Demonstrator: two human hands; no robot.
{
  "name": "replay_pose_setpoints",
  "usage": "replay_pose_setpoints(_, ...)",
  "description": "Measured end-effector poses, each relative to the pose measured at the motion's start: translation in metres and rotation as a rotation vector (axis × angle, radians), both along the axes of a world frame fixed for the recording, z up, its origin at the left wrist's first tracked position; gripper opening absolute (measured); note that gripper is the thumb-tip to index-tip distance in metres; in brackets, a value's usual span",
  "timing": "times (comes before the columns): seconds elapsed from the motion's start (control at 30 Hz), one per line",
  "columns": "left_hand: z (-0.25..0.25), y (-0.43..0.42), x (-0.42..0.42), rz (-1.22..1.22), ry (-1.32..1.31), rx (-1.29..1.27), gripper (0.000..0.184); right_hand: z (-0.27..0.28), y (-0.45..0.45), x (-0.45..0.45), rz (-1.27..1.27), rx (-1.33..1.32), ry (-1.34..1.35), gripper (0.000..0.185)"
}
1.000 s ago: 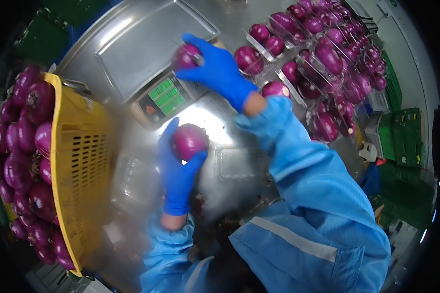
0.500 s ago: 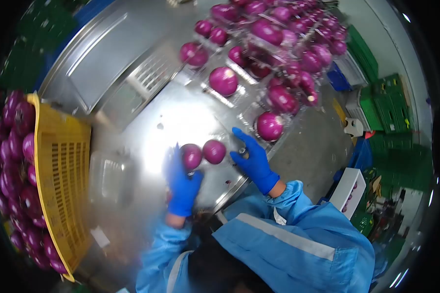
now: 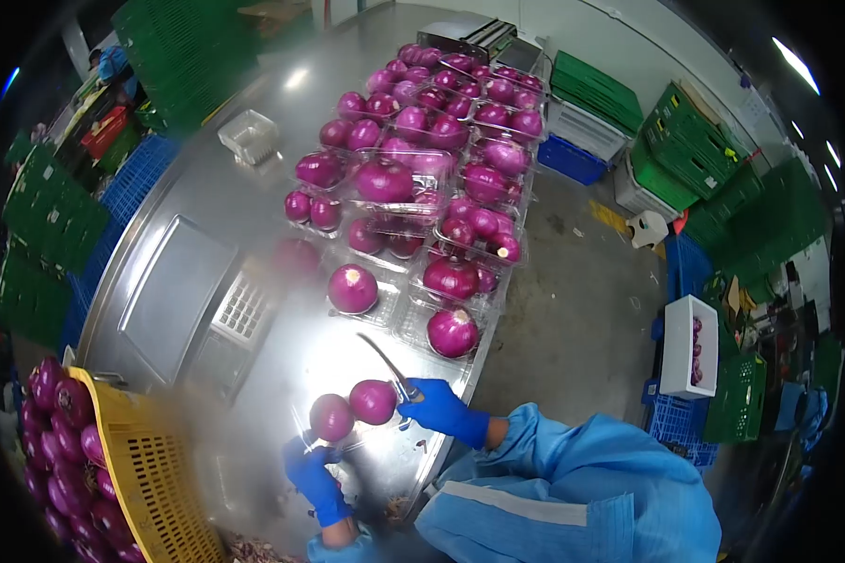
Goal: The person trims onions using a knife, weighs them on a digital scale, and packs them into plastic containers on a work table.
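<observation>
Two peeled red onions [image 3: 352, 410] sit side by side in a clear plastic tray [image 3: 347, 443] on the metal table. My blue-gloved right hand [image 3: 438, 410] is closed around the handle of a knife [image 3: 382, 357], whose thin curved blade points up and left past the onions. At the tray's near left corner is my blue-gloved left hand [image 3: 317, 480], its thumb and fingers around the edge; glare makes the tray's outline faint. Beyond the pair, single onions [image 3: 352, 288] stand in other clear trays.
Several onion-filled trays [image 3: 413, 122] are crowded along the metal table [image 3: 324, 66]. A yellow crate [image 3: 155, 460] of onions stands at the left. An empty clear tray [image 3: 249, 137] lies farther back. Green crates [image 3: 690, 136] and a white box [image 3: 690, 347] stand beyond the table's right edge.
The head view has swung up, showing more of the table and room. My left hand has moved to the near corner of the onion tray. The knife blade now shows clearly in my right hand.
</observation>
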State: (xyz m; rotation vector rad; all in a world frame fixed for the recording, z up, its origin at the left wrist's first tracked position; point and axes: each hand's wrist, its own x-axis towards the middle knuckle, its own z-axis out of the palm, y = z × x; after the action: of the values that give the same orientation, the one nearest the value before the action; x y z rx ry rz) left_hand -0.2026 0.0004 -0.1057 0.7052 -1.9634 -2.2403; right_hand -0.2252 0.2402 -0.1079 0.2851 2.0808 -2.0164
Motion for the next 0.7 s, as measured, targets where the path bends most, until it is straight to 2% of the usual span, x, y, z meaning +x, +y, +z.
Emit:
replay_pose_setpoints(0.07,0.043,0.015,-0.010,-0.004,-0.002,-0.061,0.023,0.032,0.019,-0.007,-0.042,-0.181,-0.222,0.028)
replay_pose_setpoints(0.13,0.080,0.039,-0.022,-0.075,0.134,-0.005,0.030,0.062,0.037,-0.016,-0.111,-0.382,-0.066,0.029)
replay_pose_setpoints(0.17,0.099,0.054,-0.028,-0.103,0.176,0.019,0.031,0.083,0.059,-0.024,-0.032,-0.275,-0.017,0.027)
replay_pose_setpoints(0.2,0.113,0.063,-0.032,-0.131,0.220,0.044,0.033,0.093,0.073,-0.030,-0.167,-0.377,-0.110,0.027)
replay_pose_setpoints(0.23,0.120,0.067,-0.033,-0.202,0.227,0.024,0.038,0.113,0.081,-0.035,-0.290,-0.377,-0.095,0.026)
replay_pose_setpoints(0.3,0.121,0.069,-0.031,-0.267,0.230,0.020,0.038,0.118,0.117,-0.044,-0.444,-0.343,-0.029,0.020)
replay_pose_setpoints(0.37,0.110,0.065,-0.026,-0.284,0.199,0.024,0.037,0.127,0.157,-0.056,-0.517,-0.355,0.093,0.013)
replay_pose_setpoints(0.43,0.101,0.057,-0.019,-0.290,0.090,0.017,0.036,0.112,0.210,-0.075,-0.524,-0.331,0.182,0.009)
replay_pose_setpoints(0.6,0.076,0.038,0.000,-0.274,-0.061,0.016,0.033,0.104,0.283,-0.143,-0.725,-0.240,0.173,0.004)
replay_pose_setpoints(0.7,0.070,0.036,0.007,-0.300,-0.080,0.012,0.031,0.064,0.334,-0.189,-0.609,-0.568,0.093,0.004)
